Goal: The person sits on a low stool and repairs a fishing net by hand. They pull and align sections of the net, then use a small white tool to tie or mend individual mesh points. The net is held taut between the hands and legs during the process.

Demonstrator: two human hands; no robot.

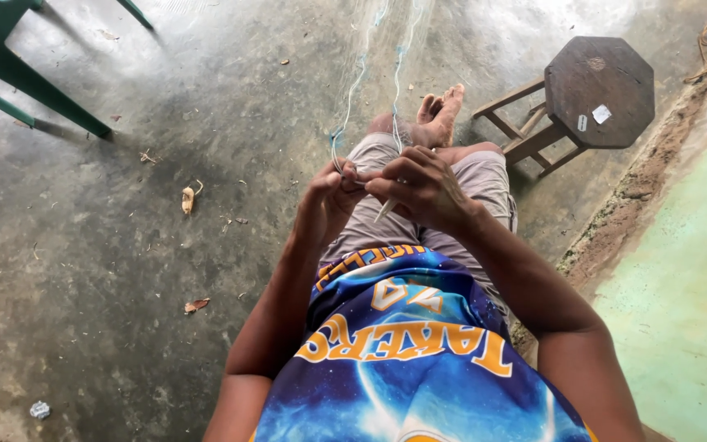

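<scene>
While the pale blue net strands [359,78] run from the top centre of the frame down to the hands, the left hand [330,195] pinches them and the right hand [419,187], just beside, grips a slim white needle [385,210] angled down-left.

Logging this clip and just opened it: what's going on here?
A seated person works thin pale-blue netting that stretches away over the concrete floor. The left hand pinches the strands; the right hand holds a slim pale needle-like tool against them. A wooden stool stands to the right, a green chair to the left.
</scene>
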